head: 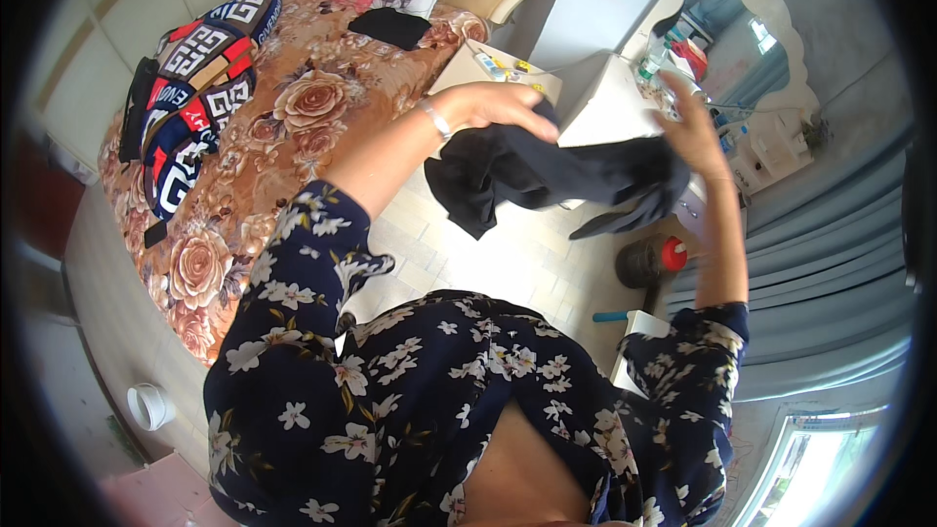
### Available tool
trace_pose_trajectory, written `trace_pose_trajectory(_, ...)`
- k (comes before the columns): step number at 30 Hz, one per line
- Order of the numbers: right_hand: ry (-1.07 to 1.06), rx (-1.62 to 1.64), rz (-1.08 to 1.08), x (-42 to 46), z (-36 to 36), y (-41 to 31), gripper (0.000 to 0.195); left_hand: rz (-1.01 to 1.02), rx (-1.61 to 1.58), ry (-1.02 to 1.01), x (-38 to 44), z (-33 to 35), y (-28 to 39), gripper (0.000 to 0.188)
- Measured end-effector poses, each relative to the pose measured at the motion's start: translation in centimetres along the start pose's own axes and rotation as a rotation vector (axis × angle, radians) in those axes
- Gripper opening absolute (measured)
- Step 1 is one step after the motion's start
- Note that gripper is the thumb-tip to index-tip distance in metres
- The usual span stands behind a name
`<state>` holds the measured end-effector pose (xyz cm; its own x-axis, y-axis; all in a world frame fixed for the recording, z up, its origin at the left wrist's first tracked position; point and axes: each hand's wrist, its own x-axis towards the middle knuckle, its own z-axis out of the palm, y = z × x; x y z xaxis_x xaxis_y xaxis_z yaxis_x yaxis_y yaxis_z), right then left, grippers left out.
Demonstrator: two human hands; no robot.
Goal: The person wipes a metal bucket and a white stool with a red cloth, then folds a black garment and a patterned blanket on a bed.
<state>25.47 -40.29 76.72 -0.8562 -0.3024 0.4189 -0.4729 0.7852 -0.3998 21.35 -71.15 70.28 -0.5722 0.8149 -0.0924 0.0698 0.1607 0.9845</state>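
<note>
A black cloth garment (527, 172) is stretched in the air in front of me, above the tiled floor. My left hand (501, 108), with a bracelet at the wrist, grips its upper left part between thumb and fingers. The left end of the cloth hangs down in a loose point. At the garment's right end is my right hand (688, 124), blurred, with the fingers raised and spread. Whether that hand has hold of the cloth cannot be made out.
To the left stands a bed with a floral bedspread (311, 99), a patterned garment (198, 88) and a folded black cloth (389, 28) on it. A nightstand (468, 62) and a mirrored dressing table (607, 99) are ahead. At right are a dark bin (638, 262) and grey curtains (812, 293).
</note>
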Motion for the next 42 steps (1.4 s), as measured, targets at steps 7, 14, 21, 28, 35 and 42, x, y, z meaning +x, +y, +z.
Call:
trace_pose_trajectory(7, -0.249, 0.840, 0.199, 2.3, 5.7, -7.3, 0.034, 0.259, 0.854, 0.165, 1.1, -0.9, 5.6, 0.047)
trace_pose_trajectory(14, -0.081, 0.851, 0.138, 4.0, 1.5, -10.4, 0.011, 0.428, 0.955, 1.279, -5.3, -4.5, -11.2, 0.016)
trace_pose_trajectory(21, -0.192, 0.719, 0.057, 3.4, 0.0, -6.0, 0.016, 0.493, -1.098, 0.801, -8.3, -8.5, -11.9, 0.033)
trace_pose_trajectory(28, -0.614, -0.285, -0.043, 0.1, -3.2, 0.5, 0.034, -0.204, 0.563, 0.133, -13.4, -8.1, 6.0, 0.031)
trace_pose_trajectory(35, -0.140, -0.828, -0.420, 1.4, -3.8, -1.2, 0.035, 0.019, 1.935, 0.110, -13.6, -5.4, 9.4, 0.038)
trace_pose_trajectory(42, -0.040, -0.699, -0.298, 3.6, -1.4, 2.3, 0.042, 0.060, 1.677, 0.283, -11.8, -9.8, 8.2, 0.023)
